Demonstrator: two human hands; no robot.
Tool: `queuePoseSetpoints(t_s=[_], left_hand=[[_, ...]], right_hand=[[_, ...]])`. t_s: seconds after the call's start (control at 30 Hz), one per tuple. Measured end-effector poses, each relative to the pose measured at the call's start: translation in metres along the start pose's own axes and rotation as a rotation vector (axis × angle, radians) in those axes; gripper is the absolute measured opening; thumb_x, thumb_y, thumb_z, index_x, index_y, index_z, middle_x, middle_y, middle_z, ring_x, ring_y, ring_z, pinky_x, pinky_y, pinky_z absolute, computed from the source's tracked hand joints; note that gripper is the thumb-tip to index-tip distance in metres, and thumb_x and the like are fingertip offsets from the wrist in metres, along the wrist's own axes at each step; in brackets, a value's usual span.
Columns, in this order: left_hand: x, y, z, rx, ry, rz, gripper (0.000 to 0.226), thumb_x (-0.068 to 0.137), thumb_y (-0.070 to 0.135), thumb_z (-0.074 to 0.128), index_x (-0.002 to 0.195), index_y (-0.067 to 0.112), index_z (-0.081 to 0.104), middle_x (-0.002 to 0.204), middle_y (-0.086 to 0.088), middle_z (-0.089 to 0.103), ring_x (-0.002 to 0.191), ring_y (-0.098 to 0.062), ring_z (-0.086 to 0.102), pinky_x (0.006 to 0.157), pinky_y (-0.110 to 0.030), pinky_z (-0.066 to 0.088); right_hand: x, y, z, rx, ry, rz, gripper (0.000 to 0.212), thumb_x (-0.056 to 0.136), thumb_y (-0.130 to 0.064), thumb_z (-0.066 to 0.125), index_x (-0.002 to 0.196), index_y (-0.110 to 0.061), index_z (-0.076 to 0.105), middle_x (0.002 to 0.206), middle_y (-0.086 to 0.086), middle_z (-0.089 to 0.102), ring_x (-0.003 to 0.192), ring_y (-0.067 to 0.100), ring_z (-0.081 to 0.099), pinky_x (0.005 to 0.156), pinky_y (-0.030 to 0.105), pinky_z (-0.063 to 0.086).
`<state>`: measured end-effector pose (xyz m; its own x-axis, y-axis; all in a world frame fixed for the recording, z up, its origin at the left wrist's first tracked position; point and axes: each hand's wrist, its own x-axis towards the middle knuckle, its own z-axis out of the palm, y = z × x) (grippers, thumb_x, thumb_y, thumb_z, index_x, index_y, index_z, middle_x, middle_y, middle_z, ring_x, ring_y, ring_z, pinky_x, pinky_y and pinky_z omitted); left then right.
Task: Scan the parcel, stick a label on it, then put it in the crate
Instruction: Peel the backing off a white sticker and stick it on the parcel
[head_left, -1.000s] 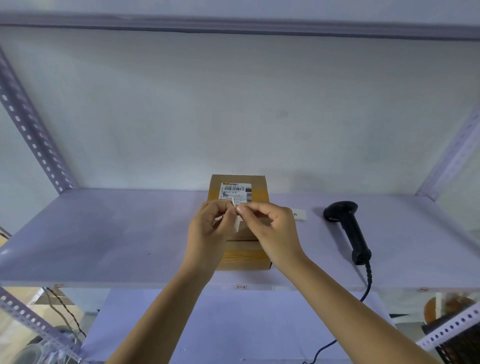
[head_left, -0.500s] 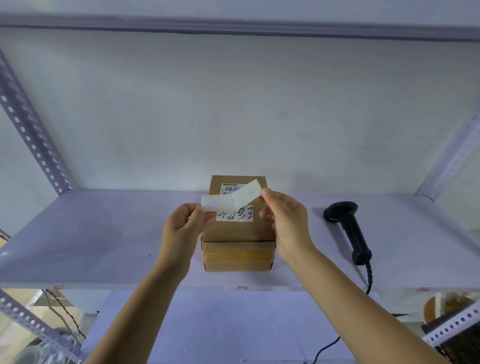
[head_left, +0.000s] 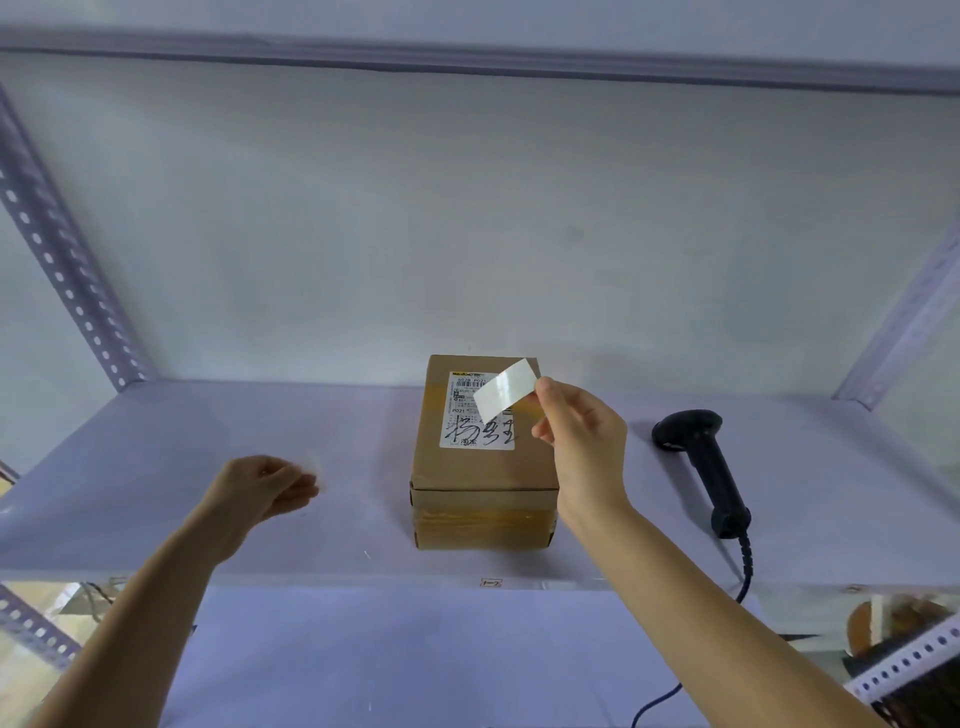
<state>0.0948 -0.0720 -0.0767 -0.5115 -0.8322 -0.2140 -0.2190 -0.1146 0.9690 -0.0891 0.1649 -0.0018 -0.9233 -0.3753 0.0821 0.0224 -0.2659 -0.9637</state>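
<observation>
In the head view, a cardboard parcel (head_left: 483, 467) is seen standing on the shelf (head_left: 156, 467), its printed, handwritten-on sticker (head_left: 467, 415) facing up. A blank white label (head_left: 505, 387) is pinched by one end between the thumb and fingers of the right hand (head_left: 579, 441), and is held tilted just above the parcel's far right corner. The left hand (head_left: 262, 486) is kept well left of the parcel, fingers loosely curled; whether anything is gripped cannot be told. A black scanner (head_left: 701, 462) is laid right of the parcel, its cable (head_left: 745, 566) hanging over the edge.
</observation>
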Motion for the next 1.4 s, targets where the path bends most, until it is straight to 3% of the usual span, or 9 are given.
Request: queuePoseSetpoints(t_s=[0.3, 0.5, 0.57, 0.67, 0.83, 1.0, 1.13, 1.27, 1.4], left_hand=[[0.018, -0.015, -0.028, 0.449, 0.113, -0.065, 0.017, 0.091, -0.003, 0.06, 0.074, -0.001, 0.06, 0.066, -0.015, 0.069, 0.045, -0.017, 0.067, 0.038, -0.018, 0.053], [-0.001, 0.031, -0.028, 0.484, 0.286, 0.157, 0.013, 0.092, 0.004, 0.055, 0.082, 0.005, 0.063, 0.075, -0.014, 0.071, 0.057, -0.026, 0.067, 0.077, -0.047, 0.059], [-0.018, 0.057, -0.017, 0.414, 0.315, 0.283, 0.017, 0.091, 0.003, 0.054, 0.079, 0.014, 0.062, 0.079, -0.013, 0.072, 0.051, -0.018, 0.067, 0.073, -0.039, 0.06], [-0.051, 0.09, 0.013, 0.223, 0.207, 0.406, 0.023, 0.091, -0.001, 0.054, 0.08, 0.016, 0.064, 0.061, 0.006, 0.072, 0.043, 0.002, 0.062, 0.055, -0.014, 0.055], [-0.096, 0.103, 0.085, 0.104, -0.202, 0.325, 0.026, 0.094, 0.002, 0.053, 0.082, 0.016, 0.071, 0.068, 0.007, 0.076, 0.056, -0.003, 0.069, 0.058, -0.014, 0.057], [-0.097, 0.093, 0.125, 0.06, -0.187, 0.278, 0.021, 0.093, 0.006, 0.054, 0.095, 0.017, 0.072, 0.081, 0.005, 0.077, 0.061, -0.004, 0.07, 0.067, -0.017, 0.059], [-0.097, 0.096, 0.139, -0.001, -0.16, 0.294, 0.02, 0.093, 0.009, 0.056, 0.096, 0.016, 0.074, 0.088, 0.0, 0.078, 0.071, -0.012, 0.073, 0.079, -0.026, 0.061], [-0.095, 0.1, 0.144, -0.048, -0.169, 0.312, 0.027, 0.095, 0.012, 0.054, 0.08, 0.016, 0.075, 0.083, -0.003, 0.079, 0.077, -0.017, 0.077, 0.073, -0.022, 0.061], [-0.089, 0.097, 0.144, -0.097, -0.175, 0.315, 0.02, 0.093, 0.019, 0.063, 0.077, 0.016, 0.074, 0.069, -0.003, 0.073, 0.066, -0.012, 0.071, 0.068, -0.02, 0.06]], right_hand=[[-0.005, 0.002, 0.005, -0.02, -0.073, -0.098, 0.015, 0.092, -0.014, 0.063, 0.079, -0.016, 0.071, 0.062, -0.014, 0.07, 0.047, 0.001, 0.048, 0.05, 0.008, 0.044], [-0.005, 0.005, 0.009, -0.02, -0.081, -0.117, 0.015, 0.092, -0.014, 0.063, 0.079, -0.018, 0.072, 0.061, -0.013, 0.068, 0.049, 0.0, 0.049, 0.052, 0.009, 0.044], [-0.005, 0.007, 0.01, -0.053, -0.082, -0.137, 0.014, 0.092, -0.016, 0.064, 0.08, -0.018, 0.072, 0.059, -0.013, 0.066, 0.05, 0.002, 0.049, 0.054, 0.01, 0.045], [-0.005, 0.01, 0.011, -0.133, -0.078, -0.176, 0.016, 0.092, -0.02, 0.064, 0.079, -0.02, 0.073, 0.06, -0.01, 0.063, 0.055, 0.007, 0.051, 0.059, 0.016, 0.045], [-0.009, 0.013, 0.017, -0.236, -0.047, -0.271, 0.015, 0.092, -0.02, 0.064, 0.079, -0.024, 0.072, 0.059, -0.017, 0.065, 0.055, -0.001, 0.052, 0.058, 0.01, 0.041], [-0.008, 0.017, 0.015, -0.304, -0.015, -0.394, 0.015, 0.093, -0.021, 0.063, 0.08, -0.022, 0.07, 0.07, -0.006, 0.067, 0.059, 0.007, 0.051, 0.057, 0.013, 0.041], [-0.005, 0.019, 0.013, -0.405, -0.01, -0.526, 0.015, 0.093, -0.021, 0.062, 0.084, -0.021, 0.074, 0.07, -0.017, 0.065, 0.061, 0.007, 0.054, 0.058, 0.011, 0.039], [0.0, 0.025, 0.011, -0.543, -0.037, -0.809, 0.02, 0.093, -0.023, 0.058, 0.088, -0.013, 0.074, 0.08, -0.011, 0.069, 0.066, 0.002, 0.059, 0.06, 0.023, 0.049], [0.006, 0.029, 0.007, -0.591, -0.193, -0.877, 0.029, 0.096, -0.026, 0.051, 0.097, -0.011, 0.075, 0.096, 0.0, 0.067, 0.078, 0.011, 0.067, 0.067, 0.032, 0.053]])
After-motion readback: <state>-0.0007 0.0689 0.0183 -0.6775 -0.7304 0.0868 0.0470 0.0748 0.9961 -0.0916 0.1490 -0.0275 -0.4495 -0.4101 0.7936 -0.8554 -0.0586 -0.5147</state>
